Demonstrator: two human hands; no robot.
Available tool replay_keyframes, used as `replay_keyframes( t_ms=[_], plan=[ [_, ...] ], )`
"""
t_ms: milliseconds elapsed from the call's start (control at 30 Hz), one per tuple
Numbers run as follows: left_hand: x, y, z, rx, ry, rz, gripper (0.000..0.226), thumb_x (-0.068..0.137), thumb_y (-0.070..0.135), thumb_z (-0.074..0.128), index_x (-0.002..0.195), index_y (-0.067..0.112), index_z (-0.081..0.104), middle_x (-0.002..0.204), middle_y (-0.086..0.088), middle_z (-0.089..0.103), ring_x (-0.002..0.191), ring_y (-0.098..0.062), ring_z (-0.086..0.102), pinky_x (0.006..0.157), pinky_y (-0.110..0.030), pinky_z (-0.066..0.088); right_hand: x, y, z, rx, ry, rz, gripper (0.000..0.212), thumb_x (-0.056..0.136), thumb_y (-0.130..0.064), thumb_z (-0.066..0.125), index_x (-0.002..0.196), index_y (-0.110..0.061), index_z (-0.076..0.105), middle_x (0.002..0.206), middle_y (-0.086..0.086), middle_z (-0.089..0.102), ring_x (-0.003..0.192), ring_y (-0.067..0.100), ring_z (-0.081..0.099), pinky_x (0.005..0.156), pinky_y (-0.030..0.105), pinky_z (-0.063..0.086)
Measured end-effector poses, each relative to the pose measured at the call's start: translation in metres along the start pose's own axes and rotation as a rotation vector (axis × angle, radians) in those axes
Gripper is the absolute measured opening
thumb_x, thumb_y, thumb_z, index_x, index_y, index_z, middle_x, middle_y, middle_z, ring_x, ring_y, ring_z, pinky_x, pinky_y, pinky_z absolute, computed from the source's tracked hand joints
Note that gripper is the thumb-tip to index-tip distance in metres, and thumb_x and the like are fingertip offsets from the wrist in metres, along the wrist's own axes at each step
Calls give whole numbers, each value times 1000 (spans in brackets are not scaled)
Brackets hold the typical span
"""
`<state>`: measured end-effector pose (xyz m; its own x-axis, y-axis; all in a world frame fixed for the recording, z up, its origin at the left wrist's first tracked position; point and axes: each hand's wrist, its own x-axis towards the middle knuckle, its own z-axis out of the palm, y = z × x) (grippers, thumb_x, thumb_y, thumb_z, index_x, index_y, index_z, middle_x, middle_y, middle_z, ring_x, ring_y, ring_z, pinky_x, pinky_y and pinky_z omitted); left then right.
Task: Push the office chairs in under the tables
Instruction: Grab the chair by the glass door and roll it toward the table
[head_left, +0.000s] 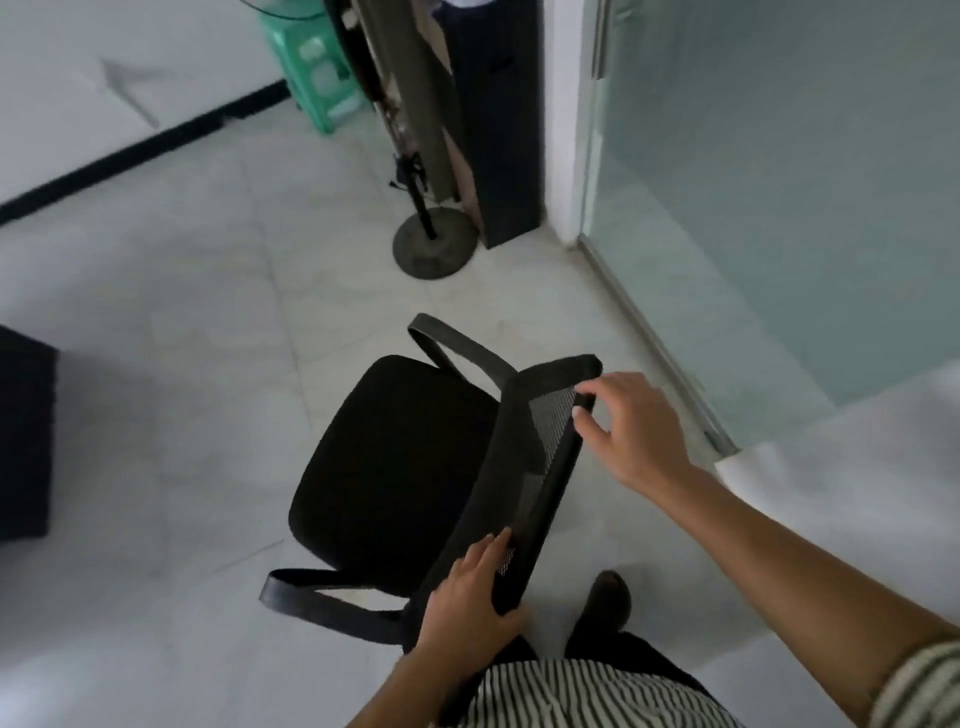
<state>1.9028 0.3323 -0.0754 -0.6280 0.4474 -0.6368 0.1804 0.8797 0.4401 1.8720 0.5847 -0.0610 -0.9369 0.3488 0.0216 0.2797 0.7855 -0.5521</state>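
Item, far left edge: I log a dark box-like block (23, 436) standing on the pale tiled floor (182, 312), cut off by the frame, its nature unclear. Item, upper left: a white wall with a black skirting strip (140, 148), and beside it a green plastic stool (319, 78) carrying a glass edge. Item, upper centre: a round dark stand base (434, 241) with a thin black pole, next to a tall dark upright panel (496, 130) leaning near the white door post. Item, centre: the black office chair with mesh backrest and padded seat (400, 467), standing on open floor with no table over it, seat turned away from me towards the left, one curved armrest at the top and one at the bottom of the seat. Item, lower centre: my left hand (467, 597), fingers wrapped over the near end of the backrest's top rail and clamped on it. Item, right of centre: my right hand (631, 426), fingers spread and bent, tips touching the far end of the same rail, not closed round it. Item, bottom: striped shirt hem and one dark shoe (605, 597). Item, right: a frosted glass partition (779, 182) in a metal floor track.
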Motion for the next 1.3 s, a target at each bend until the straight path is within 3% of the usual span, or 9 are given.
replay_keyframes(
  t_ms=[133, 233, 367, 500, 600, 700, 833, 1000, 1300],
  plan=[
    [-34, -24, 16, 59, 193, -63, 64, 84, 57, 43, 141, 49, 15, 149, 15, 30, 133, -9, 35, 105, -34, 39, 14, -9, 37, -137, -194, -203, 29, 82, -37, 55, 101, -19, 68, 97, -2, 70, 99, 22, 61, 89, 37, 43],
    [-61, -52, 31, 146, 348, -174, 67, 77, 75, 29, 135, 42, 39, 137, 12, 50, 125, -13, 49, 100, -35, 44, 1, -9, 56, -190, -316, -298, 26, 84, -37, 54, 99, -22, 69, 95, -5, 71, 95, 17, 63, 91, 35, 40],
    [-83, -96, 31, 138, 534, -253, 81, 63, 88, 39, 114, 29, 64, 109, 11, 67, 99, -14, 65, 81, -34, 53, -22, -20, 68, -198, -355, -416, 24, 85, -37, 50, 85, -25, 71, 81, -11, 70, 77, 9, 62, 68, 26, 45],
    [-75, -110, 12, -50, 724, -337, 70, 80, 74, 27, 103, 22, 67, 94, 6, 72, 85, -15, 68, 68, -30, 53, -14, -31, 78, -170, -326, -418, 26, 81, -37, 48, 70, -26, 69, 67, -12, 65, 63, 6, 56, 53, 19, 38],
    [-63, -115, -4, -14, 751, -424, 59, 82, 64, 31, 83, 19, 70, 76, 6, 71, 68, -16, 67, 53, -26, 45, 7, -46, 90, -171, -315, -424, 27, 80, -38, 47, 67, -26, 67, 65, -11, 64, 61, 7, 54, 50, 18, 33],
    [-50, -134, -28, -47, 774, -500, 42, 82, 52, 42, 78, 20, 69, 73, 6, 69, 64, -20, 65, 51, -25, 37, 37, -71, 109, -196, -320, -433, 30, 80, -39, 43, 68, -25, 67, 67, -9, 64, 64, 10, 55, 51, 20, 29],
    [-31, -163, -66, -86, 787, -570, 20, 85, 37, 57, 79, 21, 68, 76, 5, 68, 67, -21, 62, 53, -27, 36, 79, -110, 139, -262, -384, -446, 41, 83, -43, 34, 78, -21, 69, 80, -6, 67, 75, 15, 56, 64, 27, 39],
    [-10, -194, -112, -94, 792, -606, 20, 87, 34, 54, 76, 21, 65, 74, 5, 64, 63, -17, 53, 54, -27, 34, 126, -152, 168, -337, -442, -444, 41, 86, -45, 34, 90, -21, 68, 96, -1, 65, 94, 20, 54, 86, 36, 39],
    [28, -229, -181, -109, 812, -698, 26, 87, 32, 52, 63, 22, 53, 63, 6, 53, 55, -14, 48, 47, -26, 29, 213, -211, 215, -334, -441, -568, 45, 86, -50, 33, 88, -22, 68, 93, -1, 66, 89, 17, 56, 83, 34, 40]
  ],
)
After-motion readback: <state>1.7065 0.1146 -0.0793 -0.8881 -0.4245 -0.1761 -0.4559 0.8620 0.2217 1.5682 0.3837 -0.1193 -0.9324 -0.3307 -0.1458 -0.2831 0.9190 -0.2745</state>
